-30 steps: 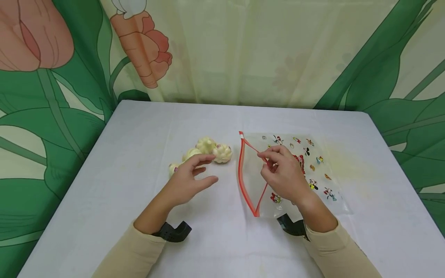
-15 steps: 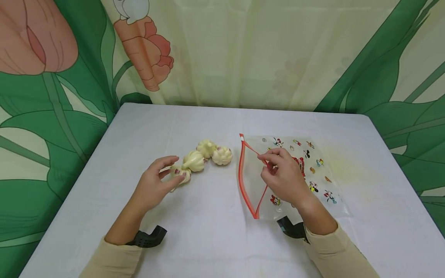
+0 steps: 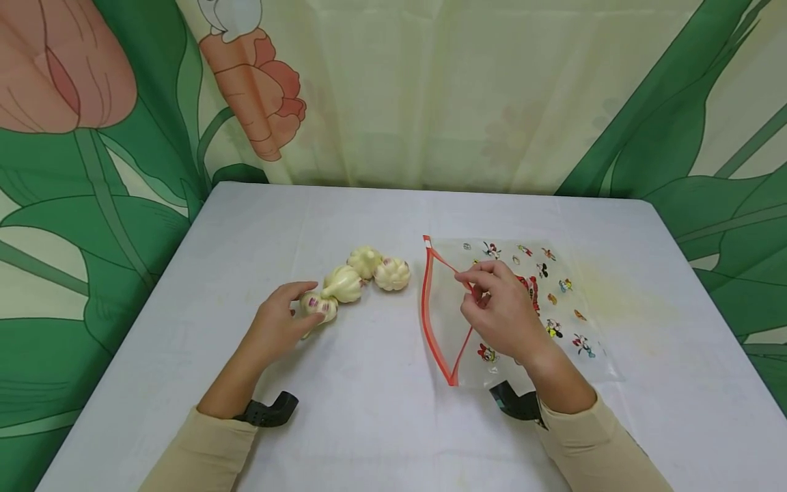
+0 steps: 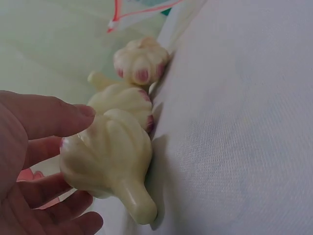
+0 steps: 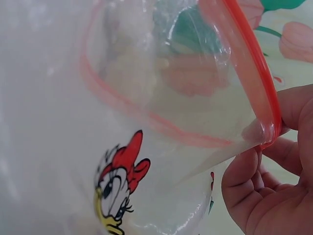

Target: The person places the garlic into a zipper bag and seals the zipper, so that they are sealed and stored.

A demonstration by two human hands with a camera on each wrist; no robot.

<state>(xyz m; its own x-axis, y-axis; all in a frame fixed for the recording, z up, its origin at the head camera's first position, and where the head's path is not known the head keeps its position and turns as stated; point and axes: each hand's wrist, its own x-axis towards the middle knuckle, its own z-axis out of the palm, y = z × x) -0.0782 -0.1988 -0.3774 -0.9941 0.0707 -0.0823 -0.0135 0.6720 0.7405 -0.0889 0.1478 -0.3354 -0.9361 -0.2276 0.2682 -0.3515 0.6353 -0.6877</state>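
Note:
My left hand (image 3: pixel 275 326) has its thumb and fingers around the nearest garlic bulb (image 3: pixel 322 309), which sits on the table with its stem toward me. In the left wrist view the thumb lies over the upper side of that garlic bulb (image 4: pixel 112 154), and fingertips meet its other side. Three more garlic bulbs (image 3: pixel 343 284) stretch away to the right in a row. With thumb and fingers, my right hand (image 3: pixel 507 311) pinches the red zip edge (image 5: pixel 266 115) of a clear zip bag (image 3: pixel 565 307) printed with cartoon figures. Its mouth gapes toward the garlic.
A white cloth covers the table (image 3: pixel 369 424). Behind it hangs a curtain (image 3: pixel 430 96) with tulips and leaves. A black wrist mount (image 3: pixel 270 410) sits under the left wrist, another black mount (image 3: pixel 515 402) under the right.
From near the bag, my left hand has moved left to the nearest garlic bulb, and its fingers have closed in around it. The right hand keeps its hold on the bag's edge.

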